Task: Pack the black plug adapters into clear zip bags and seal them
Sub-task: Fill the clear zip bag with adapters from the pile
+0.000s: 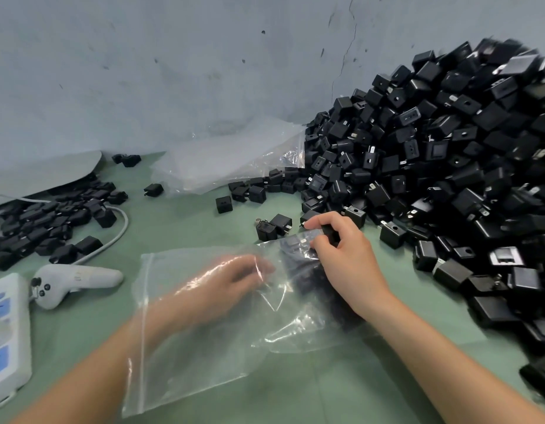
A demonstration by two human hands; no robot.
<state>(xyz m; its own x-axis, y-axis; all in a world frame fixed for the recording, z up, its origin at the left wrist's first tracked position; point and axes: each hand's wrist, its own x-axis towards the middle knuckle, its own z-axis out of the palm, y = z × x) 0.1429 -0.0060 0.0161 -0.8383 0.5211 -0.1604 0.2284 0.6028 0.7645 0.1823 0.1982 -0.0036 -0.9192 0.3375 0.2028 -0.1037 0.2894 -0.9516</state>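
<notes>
Early yet: the right hand point(344, 255) pinches an adapter point(330, 233) at the unsealed zip bag point(204, 347), the left hand point(231, 276) too blurred to read, a big heap point(448, 163) left.

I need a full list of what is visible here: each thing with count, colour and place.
adapter pile: many, black, right, against the wall
adapter heap: many, black, far left, partly under a grey sheet
loose adapters: several, black, on the green table
zip bag: one, clear, front centre
spare bags: few, clear, by the wall
controller: one, white, left
power strip: one, white, left edge
cable: one, grey, left
left hand: one, blurred, seen through the zip bag
right hand: one, holding a black adapter at the bag's far edge
</notes>
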